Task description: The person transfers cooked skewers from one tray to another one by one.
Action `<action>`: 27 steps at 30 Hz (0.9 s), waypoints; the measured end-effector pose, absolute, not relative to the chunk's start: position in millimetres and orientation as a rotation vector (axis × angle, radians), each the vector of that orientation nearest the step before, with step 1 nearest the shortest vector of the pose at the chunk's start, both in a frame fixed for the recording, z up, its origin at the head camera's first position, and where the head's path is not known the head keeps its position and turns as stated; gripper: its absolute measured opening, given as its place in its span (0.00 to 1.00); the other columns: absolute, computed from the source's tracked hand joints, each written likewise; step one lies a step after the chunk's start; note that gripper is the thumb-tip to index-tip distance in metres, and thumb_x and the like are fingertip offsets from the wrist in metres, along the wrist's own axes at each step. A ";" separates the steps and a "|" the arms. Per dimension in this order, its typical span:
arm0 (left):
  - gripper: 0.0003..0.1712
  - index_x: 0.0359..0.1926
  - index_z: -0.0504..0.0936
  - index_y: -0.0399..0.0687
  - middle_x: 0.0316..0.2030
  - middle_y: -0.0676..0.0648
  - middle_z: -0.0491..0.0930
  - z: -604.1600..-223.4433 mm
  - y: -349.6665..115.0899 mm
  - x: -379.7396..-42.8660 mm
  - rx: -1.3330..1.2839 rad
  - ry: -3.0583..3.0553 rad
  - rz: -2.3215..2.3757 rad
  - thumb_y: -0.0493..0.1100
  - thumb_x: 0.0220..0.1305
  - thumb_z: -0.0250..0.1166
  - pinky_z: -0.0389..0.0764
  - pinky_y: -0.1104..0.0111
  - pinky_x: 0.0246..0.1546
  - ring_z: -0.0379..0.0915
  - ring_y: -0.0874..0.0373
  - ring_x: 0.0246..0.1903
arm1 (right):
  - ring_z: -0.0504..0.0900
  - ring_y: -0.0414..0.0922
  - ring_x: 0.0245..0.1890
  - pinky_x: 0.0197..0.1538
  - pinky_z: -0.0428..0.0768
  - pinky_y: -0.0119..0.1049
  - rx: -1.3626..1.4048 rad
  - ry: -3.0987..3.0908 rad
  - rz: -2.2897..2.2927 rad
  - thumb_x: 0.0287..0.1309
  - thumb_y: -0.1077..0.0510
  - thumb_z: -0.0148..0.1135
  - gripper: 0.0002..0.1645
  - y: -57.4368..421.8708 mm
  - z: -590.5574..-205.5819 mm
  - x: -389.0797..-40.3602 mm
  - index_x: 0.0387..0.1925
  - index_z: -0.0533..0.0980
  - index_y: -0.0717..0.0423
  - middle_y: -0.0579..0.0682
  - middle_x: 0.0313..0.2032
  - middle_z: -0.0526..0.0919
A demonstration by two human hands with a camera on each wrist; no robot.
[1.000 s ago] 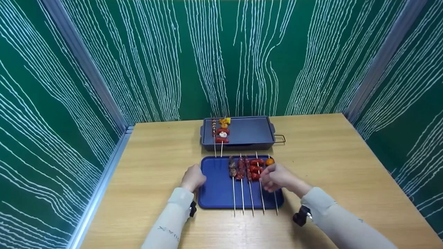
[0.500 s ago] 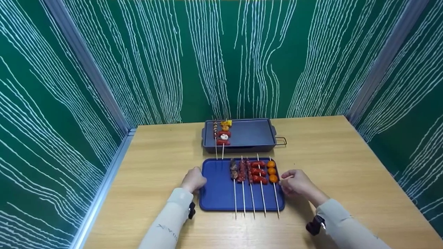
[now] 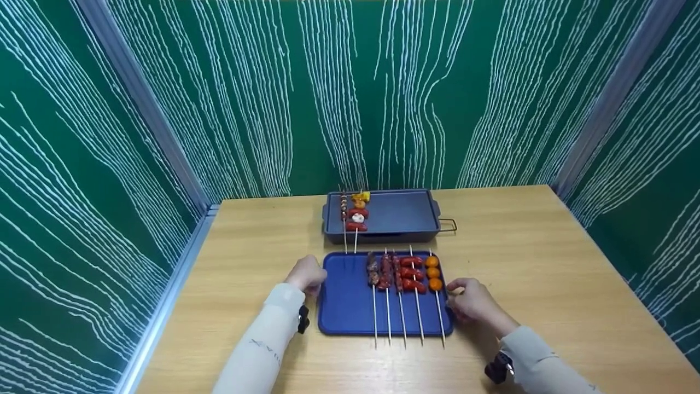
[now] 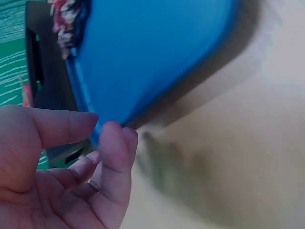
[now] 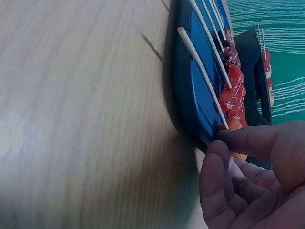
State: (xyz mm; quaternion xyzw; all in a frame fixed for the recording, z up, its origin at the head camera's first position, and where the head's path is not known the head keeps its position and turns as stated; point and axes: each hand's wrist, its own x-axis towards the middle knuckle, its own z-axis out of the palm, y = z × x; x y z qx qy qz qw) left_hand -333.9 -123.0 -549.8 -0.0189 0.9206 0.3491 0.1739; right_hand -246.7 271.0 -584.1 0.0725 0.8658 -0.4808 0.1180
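Note:
A blue tray lies on the table with several skewers across its right part. These are a dark meat skewer, two reddish meat skewers, a red sausage skewer and an orange ball skewer, their sticks overhanging the near rim. My left hand pinches the tray's left rim; the left wrist view shows thumb and fingers at the edge. On the opposite side my right hand pinches the right rim, thumb above and curled fingers against the edge, beside the orange balls.
Just behind the tray stands a dark grey grill pan with a wire handle on its right. Two skewers lie at its left, one with mixed pieces. Green patterned walls enclose the wooden table on three sides.
My right hand has moved from over the sausage and orange ball skewers rightward to the tray's right rim and now grips it. My left hand stays at the left rim.

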 end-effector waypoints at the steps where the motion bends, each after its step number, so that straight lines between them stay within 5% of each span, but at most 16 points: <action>1: 0.20 0.15 0.71 0.45 0.10 0.48 0.72 -543.0 -121.1 -333.0 -0.060 2.605 1.009 0.30 0.64 0.50 0.72 0.70 0.09 0.70 0.57 0.10 | 0.78 0.42 0.16 0.17 0.81 0.33 0.208 2.542 -1.396 0.57 0.70 0.68 0.22 271.3 -584.6 -246.3 0.54 0.78 0.70 0.50 0.18 0.78; 5: 0.18 0.21 0.67 0.49 0.14 0.51 0.69 -523.6 -114.3 -337.8 -0.097 2.564 1.101 0.30 0.67 0.49 0.73 0.72 0.13 0.70 0.61 0.13 | 0.79 0.42 0.16 0.17 0.83 0.34 0.170 2.563 -1.367 0.57 0.72 0.69 0.19 273.1 -585.7 -244.1 0.51 0.80 0.70 0.50 0.18 0.78; 11: 0.06 0.34 0.75 0.44 0.27 0.47 0.76 -500.2 -103.2 -346.2 -0.140 2.441 1.333 0.33 0.69 0.60 0.89 0.69 0.26 0.75 0.61 0.17 | 0.79 0.43 0.17 0.19 0.84 0.35 0.180 2.552 -1.364 0.58 0.73 0.67 0.15 273.2 -585.6 -242.1 0.49 0.80 0.69 0.52 0.21 0.78; 16: 0.18 0.23 0.70 0.51 0.29 0.49 0.74 -492.4 -93.6 -354.3 -0.134 2.407 1.452 0.33 0.70 0.62 0.94 0.58 0.43 0.78 0.56 0.26 | 0.79 0.44 0.18 0.20 0.85 0.35 0.201 2.542 -1.356 0.59 0.73 0.65 0.14 271.8 -587.1 -243.4 0.48 0.79 0.68 0.52 0.22 0.77; 20: 0.18 0.24 0.66 0.53 0.32 0.50 0.73 -499.8 -87.8 -357.3 -0.152 2.372 1.567 0.32 0.69 0.58 0.92 0.49 0.54 0.80 0.51 0.33 | 0.78 0.44 0.18 0.19 0.84 0.35 0.195 2.551 -1.354 0.60 0.73 0.65 0.12 270.7 -588.9 -244.2 0.46 0.79 0.67 0.52 0.20 0.77; 27: 0.05 0.38 0.78 0.37 0.40 0.41 0.79 -512.8 -81.0 -356.8 -0.233 2.322 1.676 0.33 0.73 0.57 0.89 0.46 0.61 0.83 0.44 0.39 | 0.77 0.44 0.17 0.18 0.82 0.34 0.160 2.562 -1.354 0.61 0.74 0.63 0.10 269.0 -588.5 -244.8 0.45 0.78 0.67 0.51 0.19 0.76</action>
